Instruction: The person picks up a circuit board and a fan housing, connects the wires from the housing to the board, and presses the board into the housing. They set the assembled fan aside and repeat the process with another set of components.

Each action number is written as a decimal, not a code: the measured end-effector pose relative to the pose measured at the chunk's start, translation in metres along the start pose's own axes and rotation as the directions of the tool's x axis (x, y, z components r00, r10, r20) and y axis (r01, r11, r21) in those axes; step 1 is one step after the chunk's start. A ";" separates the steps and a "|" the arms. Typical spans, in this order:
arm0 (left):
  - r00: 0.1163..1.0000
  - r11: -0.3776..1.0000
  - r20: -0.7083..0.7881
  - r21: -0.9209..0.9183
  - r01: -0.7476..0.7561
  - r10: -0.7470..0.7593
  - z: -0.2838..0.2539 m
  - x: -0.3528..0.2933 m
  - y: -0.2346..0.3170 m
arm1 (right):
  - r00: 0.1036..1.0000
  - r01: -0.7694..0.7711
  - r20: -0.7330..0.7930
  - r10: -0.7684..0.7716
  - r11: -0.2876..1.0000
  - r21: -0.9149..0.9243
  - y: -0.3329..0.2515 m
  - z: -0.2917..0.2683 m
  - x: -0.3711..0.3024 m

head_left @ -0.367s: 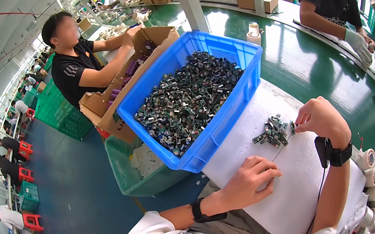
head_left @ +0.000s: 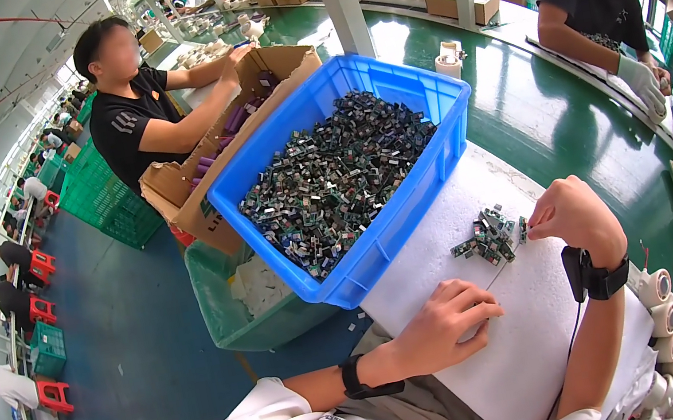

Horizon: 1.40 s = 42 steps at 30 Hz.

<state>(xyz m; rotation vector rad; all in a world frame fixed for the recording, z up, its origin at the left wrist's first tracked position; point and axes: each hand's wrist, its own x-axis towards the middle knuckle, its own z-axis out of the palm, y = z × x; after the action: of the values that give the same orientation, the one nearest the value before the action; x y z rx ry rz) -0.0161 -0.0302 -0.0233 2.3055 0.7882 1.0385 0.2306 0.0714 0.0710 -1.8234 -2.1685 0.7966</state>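
Observation:
On a white foam sheet (head_left: pixel 539 336) lies a small loose heap of green circuit boards (head_left: pixel 488 239). At the right side of this heap my right hand (head_left: pixel 576 213) pinches one small circuit board (head_left: pixel 523 229) between thumb and fingertips. My left hand (head_left: pixel 447 325) rests low over the sheet, nearer to me than the heap, its fingers bent together toward the thumb; anything inside them is hidden. Beyond the sheet, a blue plastic bin (head_left: pixel 358 282) tilts toward me, filled with many similar boards.
A cardboard box (head_left: pixel 218 204) with purple parts and a green tub (head_left: pixel 237 335) flank the bin's left side. White cylindrical parts (head_left: pixel 666 318) are stacked along the sheet's right edge. Co-workers sit around the green table (head_left: pixel 543 102), one wearing a pale glove (head_left: pixel 643 86).
Both hands stay almost in place, the right still pinching the board beside the heap. The whole view has shifted very slightly.

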 end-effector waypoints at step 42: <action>0.997 0.999 0.078 0.047 0.021 -0.025 -0.008 0.013 0.008 | 0.999 -0.011 -0.043 0.007 0.996 -0.083 0.004 0.001 -0.006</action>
<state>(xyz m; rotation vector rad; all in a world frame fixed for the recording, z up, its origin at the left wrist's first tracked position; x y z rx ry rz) -0.0125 -0.0258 -0.0067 2.3544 0.8134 0.9228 0.2350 0.0660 0.0687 -1.8732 -2.1992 0.6717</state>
